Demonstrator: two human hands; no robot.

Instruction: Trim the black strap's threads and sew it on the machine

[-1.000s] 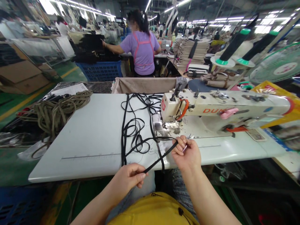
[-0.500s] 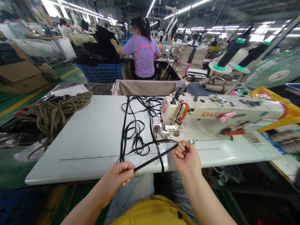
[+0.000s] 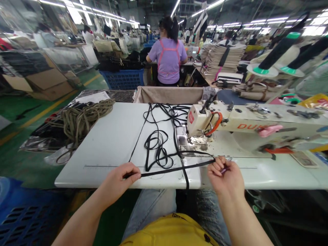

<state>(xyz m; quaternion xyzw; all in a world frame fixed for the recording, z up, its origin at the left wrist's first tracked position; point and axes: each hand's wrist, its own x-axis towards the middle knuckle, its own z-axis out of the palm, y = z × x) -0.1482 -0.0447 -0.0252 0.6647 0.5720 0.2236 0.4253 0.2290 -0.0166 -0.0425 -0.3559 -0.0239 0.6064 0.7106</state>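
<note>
Black strap (image 3: 164, 171) taut over table's near edge, ends pinched in closed fingers of left hand (image 3: 123, 179) and right hand (image 3: 225, 174); right also grips small pinkish tool (image 3: 223, 170), perhaps thread snips, mostly hidden. Sewing machine (image 3: 230, 118): orange "DU", further lettering behind pink object (image 3: 270, 131). White table (image 3: 107, 143), printed ruler scale (image 3: 102, 166). Beyond: purple-shirted co-worker (image 3: 167, 65), blue crate (image 3: 123, 80).

Top, one, at six o'clock: yellow (image 3: 164, 235); small dark marks at its twelve and three o'clock edges. Jeans, one pair: blue denim (image 3: 155, 208), left leg pale, seam line visible; right leg dimmer, ragged-textured. Left grip (image 3: 124, 177), right grip (image 3: 225, 173): bare. Forearms (image 3: 83, 213): bare.
</note>
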